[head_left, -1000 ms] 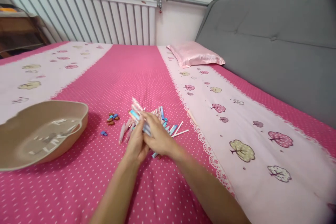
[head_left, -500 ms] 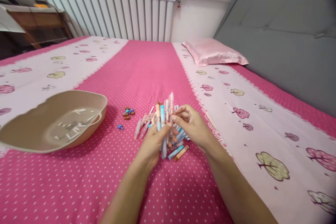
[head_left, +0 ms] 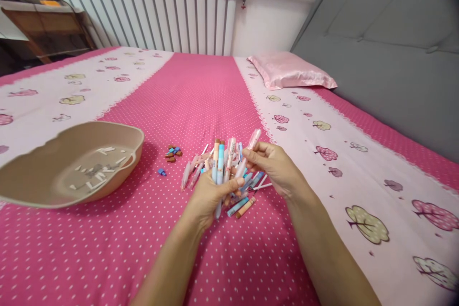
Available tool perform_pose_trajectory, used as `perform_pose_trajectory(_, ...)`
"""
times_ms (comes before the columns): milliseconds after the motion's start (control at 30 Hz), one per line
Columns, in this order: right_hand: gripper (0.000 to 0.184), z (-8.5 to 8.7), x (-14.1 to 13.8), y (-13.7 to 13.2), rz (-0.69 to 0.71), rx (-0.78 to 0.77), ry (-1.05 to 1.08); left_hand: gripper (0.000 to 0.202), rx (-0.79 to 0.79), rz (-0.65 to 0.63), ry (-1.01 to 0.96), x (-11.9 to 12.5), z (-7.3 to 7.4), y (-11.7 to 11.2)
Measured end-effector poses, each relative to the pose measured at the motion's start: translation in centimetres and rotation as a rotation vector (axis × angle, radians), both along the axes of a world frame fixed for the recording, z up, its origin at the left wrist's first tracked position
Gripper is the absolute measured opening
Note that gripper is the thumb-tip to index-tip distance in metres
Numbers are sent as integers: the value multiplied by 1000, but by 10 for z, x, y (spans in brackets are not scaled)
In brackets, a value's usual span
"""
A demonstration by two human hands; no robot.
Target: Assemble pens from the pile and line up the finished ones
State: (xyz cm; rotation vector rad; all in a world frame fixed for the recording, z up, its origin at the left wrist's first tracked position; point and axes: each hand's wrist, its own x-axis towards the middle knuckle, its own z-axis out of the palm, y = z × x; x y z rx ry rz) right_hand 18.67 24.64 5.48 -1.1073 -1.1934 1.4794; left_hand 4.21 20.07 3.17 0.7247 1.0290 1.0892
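Note:
My left hand [head_left: 207,197] is closed round a bunch of pens [head_left: 221,161] in blue, orange and pink, held upright over the pink dotted bedspread [head_left: 150,229]. My right hand [head_left: 274,167] pinches one pale pink pen [head_left: 249,149] beside the bunch, tilted up and to the right. More pens [head_left: 242,201] lie loose on the cover under both hands, and a few pink ones [head_left: 190,173] lie just left of them.
A beige shallow basket [head_left: 43,186] with white bits inside sits at the left. Small blue and brown caps [head_left: 172,153] lie between it and the pens. A pink pillow [head_left: 291,71], a grey headboard [head_left: 387,52] and a white radiator [head_left: 150,14] stand beyond.
The bunch in my left hand has been turned upright. My right hand has drawn one pink pen out to the right of the bunch. The camera swung slightly left.

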Motion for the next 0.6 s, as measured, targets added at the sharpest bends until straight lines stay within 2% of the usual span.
perform_pose_trajectory(100, 37, 0, 0, 0, 34, -16, 16, 36, 8, 58, 3, 2, -1, 0)
perform_pose_trajectory(300, 41, 3, -3, -2, -83, 15, 19, 38, -13, 107, -20, 7, -1, -2)
perform_pose_trajectory(600, 34, 6, 0, -3, 14, 19, 71, 33, 7, -34, -125, 3, 1, -4)
